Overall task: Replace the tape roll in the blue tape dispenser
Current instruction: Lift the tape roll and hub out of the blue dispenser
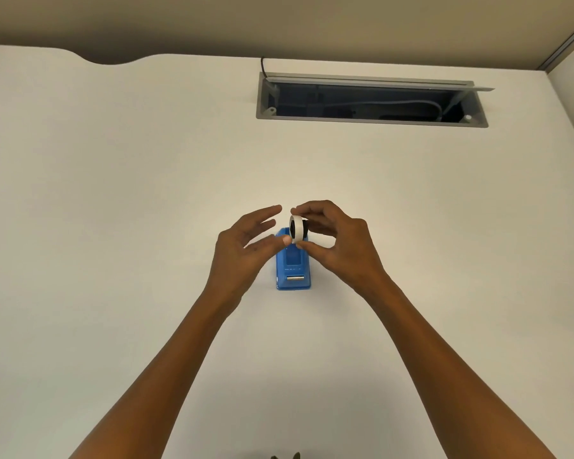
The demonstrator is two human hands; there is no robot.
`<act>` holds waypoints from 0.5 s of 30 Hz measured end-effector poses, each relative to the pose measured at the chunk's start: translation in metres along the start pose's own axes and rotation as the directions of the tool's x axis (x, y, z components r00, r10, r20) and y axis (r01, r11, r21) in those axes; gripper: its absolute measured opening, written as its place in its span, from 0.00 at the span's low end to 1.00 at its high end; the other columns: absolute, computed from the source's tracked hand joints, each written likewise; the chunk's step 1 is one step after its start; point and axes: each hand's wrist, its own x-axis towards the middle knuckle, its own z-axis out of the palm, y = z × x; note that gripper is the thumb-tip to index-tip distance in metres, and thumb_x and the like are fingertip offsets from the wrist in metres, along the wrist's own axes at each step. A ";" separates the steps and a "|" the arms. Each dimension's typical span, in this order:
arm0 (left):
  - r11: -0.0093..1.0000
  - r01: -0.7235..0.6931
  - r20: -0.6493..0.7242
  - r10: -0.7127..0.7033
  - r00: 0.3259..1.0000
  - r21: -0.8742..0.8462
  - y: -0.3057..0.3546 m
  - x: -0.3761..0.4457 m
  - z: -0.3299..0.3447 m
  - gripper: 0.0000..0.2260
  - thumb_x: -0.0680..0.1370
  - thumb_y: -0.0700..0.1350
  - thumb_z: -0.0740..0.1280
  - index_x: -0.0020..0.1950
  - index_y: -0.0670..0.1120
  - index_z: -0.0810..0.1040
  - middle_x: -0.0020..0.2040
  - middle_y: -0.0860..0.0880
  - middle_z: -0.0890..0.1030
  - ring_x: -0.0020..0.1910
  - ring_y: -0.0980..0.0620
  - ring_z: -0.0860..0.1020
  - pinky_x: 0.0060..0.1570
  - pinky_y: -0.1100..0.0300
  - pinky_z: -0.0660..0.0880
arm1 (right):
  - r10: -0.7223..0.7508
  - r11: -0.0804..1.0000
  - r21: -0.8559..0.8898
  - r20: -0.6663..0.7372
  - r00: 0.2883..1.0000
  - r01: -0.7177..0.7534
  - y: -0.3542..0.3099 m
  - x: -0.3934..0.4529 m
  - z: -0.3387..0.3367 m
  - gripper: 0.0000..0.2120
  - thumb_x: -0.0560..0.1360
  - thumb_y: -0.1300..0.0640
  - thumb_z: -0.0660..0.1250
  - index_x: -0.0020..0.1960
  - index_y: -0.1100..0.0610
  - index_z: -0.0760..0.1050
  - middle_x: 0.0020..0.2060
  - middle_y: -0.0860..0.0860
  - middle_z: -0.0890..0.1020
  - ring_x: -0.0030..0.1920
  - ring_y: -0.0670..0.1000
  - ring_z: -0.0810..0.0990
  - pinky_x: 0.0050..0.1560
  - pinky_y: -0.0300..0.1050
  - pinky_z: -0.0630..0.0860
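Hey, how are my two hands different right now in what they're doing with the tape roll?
The right hand pinches the tape roll between thumb and fingers, while the left hand is open with fingers spread. The right hand carries the roll; the left hand's thumb only meets its lower edge. Both are raised over the blue tape dispenser on the desk.

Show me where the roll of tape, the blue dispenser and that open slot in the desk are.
tape roll (295, 229), head view, on its white outer band.
blue tape dispenser (293, 273), head view, on its sloped front body.
desk slot (371, 122), head view, on its grey near rim.
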 end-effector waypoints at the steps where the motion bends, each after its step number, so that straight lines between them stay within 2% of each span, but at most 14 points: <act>1: 1.000 0.019 0.027 -0.018 0.999 -0.022 0.002 0.000 0.002 0.21 0.68 0.44 0.75 0.59 0.56 0.78 0.60 0.57 0.80 0.58 0.63 0.77 0.49 0.72 0.75 | -0.005 1.000 0.012 -0.002 1.000 0.005 -0.002 0.000 -0.001 0.21 0.69 0.65 0.74 0.59 0.55 0.74 0.54 0.49 0.82 0.54 0.46 0.82 0.60 0.45 0.78; 4: 0.998 0.033 0.093 -0.028 0.995 -0.055 0.006 -0.001 0.007 0.23 0.67 0.44 0.76 0.60 0.56 0.78 0.60 0.57 0.79 0.58 0.62 0.77 0.48 0.72 0.75 | -0.023 0.999 0.034 0.000 1.000 0.023 -0.007 -0.003 -0.005 0.18 0.69 0.65 0.74 0.56 0.55 0.75 0.51 0.47 0.82 0.50 0.44 0.82 0.56 0.40 0.79; 6: 0.996 0.038 0.118 -0.029 0.993 -0.077 0.008 -0.002 0.008 0.23 0.67 0.42 0.76 0.61 0.54 0.78 0.60 0.55 0.80 0.58 0.58 0.79 0.52 0.68 0.76 | -0.028 0.997 0.074 -0.005 1.000 0.028 -0.010 -0.006 -0.008 0.17 0.68 0.66 0.74 0.54 0.55 0.77 0.49 0.46 0.82 0.48 0.43 0.83 0.54 0.37 0.79; 8: 0.995 0.043 0.135 -0.030 0.990 -0.094 0.011 -0.003 0.009 0.22 0.68 0.41 0.75 0.60 0.53 0.78 0.59 0.52 0.82 0.57 0.53 0.80 0.56 0.60 0.76 | -0.033 0.992 0.124 -0.011 0.999 0.034 -0.013 -0.007 -0.012 0.17 0.67 0.67 0.75 0.54 0.55 0.79 0.53 0.48 0.82 0.49 0.45 0.83 0.54 0.37 0.79; 10: 0.994 0.035 0.138 -0.020 0.990 -0.108 0.015 -0.003 0.010 0.21 0.68 0.41 0.75 0.60 0.51 0.79 0.57 0.49 0.83 0.56 0.51 0.81 0.58 0.56 0.76 | -0.037 0.982 0.186 0.005 0.999 0.035 -0.014 -0.008 -0.016 0.18 0.67 0.66 0.75 0.56 0.56 0.80 0.56 0.50 0.82 0.51 0.49 0.83 0.54 0.40 0.80; 13: 0.987 0.024 0.143 -0.001 0.990 -0.161 0.022 -0.004 0.010 0.20 0.68 0.41 0.75 0.59 0.52 0.79 0.53 0.50 0.85 0.54 0.52 0.82 0.54 0.64 0.77 | 0.037 0.914 0.403 0.031 0.999 -0.046 -0.013 -0.008 -0.024 0.20 0.68 0.68 0.74 0.58 0.57 0.79 0.53 0.50 0.83 0.53 0.49 0.82 0.52 0.39 0.79; 15: 0.986 0.015 0.153 0.011 0.988 -0.167 0.027 -0.003 0.010 0.21 0.67 0.42 0.76 0.58 0.54 0.80 0.53 0.53 0.85 0.54 0.53 0.82 0.54 0.67 0.76 | 0.067 0.889 0.454 0.010 0.998 -0.065 -0.013 -0.007 -0.027 0.18 0.68 0.68 0.73 0.56 0.56 0.81 0.50 0.50 0.85 0.53 0.50 0.83 0.52 0.37 0.78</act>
